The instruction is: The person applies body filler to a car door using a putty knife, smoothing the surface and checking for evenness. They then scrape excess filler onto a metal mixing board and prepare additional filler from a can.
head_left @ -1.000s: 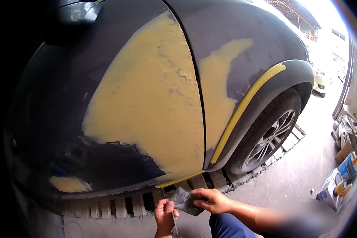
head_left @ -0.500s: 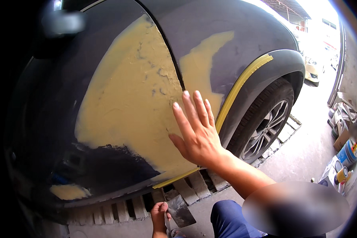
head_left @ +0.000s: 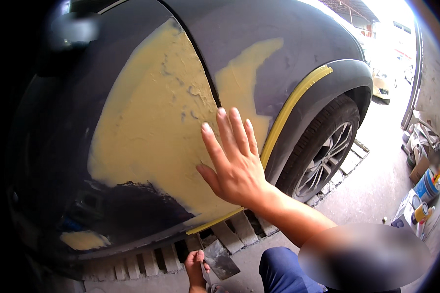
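Right hand (head_left: 239, 173) raised in front of the vehicle, its back to the camera; fingers straight and slightly parted, thumb out to the side, nothing held. It overlaps the lower right part of a broad yellow filler patch (head_left: 142, 122) on the dark door (head_left: 127, 205) — whether skin meets filler cannot be told from this angle. Left hand (head_left: 195, 266) low, below the sill; fingers closed on one edge of a flat, four-cornered spreader plate (head_left: 222, 259), grey and smeared, tilted and near the floor slats. A thin grey strip (head_left: 207, 276) shows just beneath that hand, too narrow to identify. Filler texture: smooth and matt over most of the left portion, ridged and pitted toward the upper right, ragged along the lower edge where dark paint shows. A narrow black seam divides it from a second, curved filler patch (head_left: 237, 78) on the fender (head_left: 278, 24). Small oblong filler patch (head_left: 84, 240) low on the left. Yellow masking tape (head_left: 293, 102) follows the matt wheel-arch trim (head_left: 347, 75); a shorter tape strip (head_left: 215, 220) runs along the sill. Right of these: treaded rubber tyre (head_left: 318, 146), multi-spoke metal wheel (head_left: 327, 158), pale slats (head_left: 227, 237) beneath, blue cylindrical can (head_left: 426, 186) by the wall.
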The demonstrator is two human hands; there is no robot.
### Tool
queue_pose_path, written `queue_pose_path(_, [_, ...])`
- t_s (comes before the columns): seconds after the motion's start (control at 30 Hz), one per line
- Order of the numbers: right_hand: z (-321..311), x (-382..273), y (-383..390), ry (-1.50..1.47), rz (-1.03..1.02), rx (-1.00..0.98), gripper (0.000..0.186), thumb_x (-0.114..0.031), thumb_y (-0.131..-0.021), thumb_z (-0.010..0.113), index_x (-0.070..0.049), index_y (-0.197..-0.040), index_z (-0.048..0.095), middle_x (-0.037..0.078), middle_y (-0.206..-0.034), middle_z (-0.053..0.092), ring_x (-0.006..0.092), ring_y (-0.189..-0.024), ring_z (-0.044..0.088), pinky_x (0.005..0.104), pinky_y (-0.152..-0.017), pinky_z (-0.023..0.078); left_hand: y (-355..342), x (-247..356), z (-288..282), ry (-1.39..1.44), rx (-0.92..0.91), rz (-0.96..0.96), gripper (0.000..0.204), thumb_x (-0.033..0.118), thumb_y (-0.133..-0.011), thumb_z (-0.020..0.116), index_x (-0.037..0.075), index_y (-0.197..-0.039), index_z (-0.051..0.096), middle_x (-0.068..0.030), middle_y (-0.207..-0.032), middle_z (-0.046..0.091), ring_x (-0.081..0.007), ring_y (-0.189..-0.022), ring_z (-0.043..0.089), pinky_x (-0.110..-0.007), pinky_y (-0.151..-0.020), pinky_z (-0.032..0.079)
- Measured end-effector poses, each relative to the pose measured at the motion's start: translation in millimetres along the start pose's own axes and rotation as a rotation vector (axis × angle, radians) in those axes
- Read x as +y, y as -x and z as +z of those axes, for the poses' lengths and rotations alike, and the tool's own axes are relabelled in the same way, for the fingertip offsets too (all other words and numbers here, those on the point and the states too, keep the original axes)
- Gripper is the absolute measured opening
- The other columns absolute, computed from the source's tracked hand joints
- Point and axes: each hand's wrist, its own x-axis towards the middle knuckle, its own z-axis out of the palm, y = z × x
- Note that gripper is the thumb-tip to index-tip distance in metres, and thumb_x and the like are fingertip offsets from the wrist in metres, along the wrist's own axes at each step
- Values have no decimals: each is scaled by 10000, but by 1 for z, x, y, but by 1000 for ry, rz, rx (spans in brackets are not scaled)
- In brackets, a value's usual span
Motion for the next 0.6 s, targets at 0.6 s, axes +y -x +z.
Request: queue_pose_path(0.6, [-1,13,-18,-259,45,117,679,-171,-804,633,-10,-1386,323,242,-1423,328,457,-1376,166,511,-1105,188,0,-2,6,7,33,26,216,259,-921,586,68,-860,506,5,-591,497,-85,-385,480,-234,-333,384])
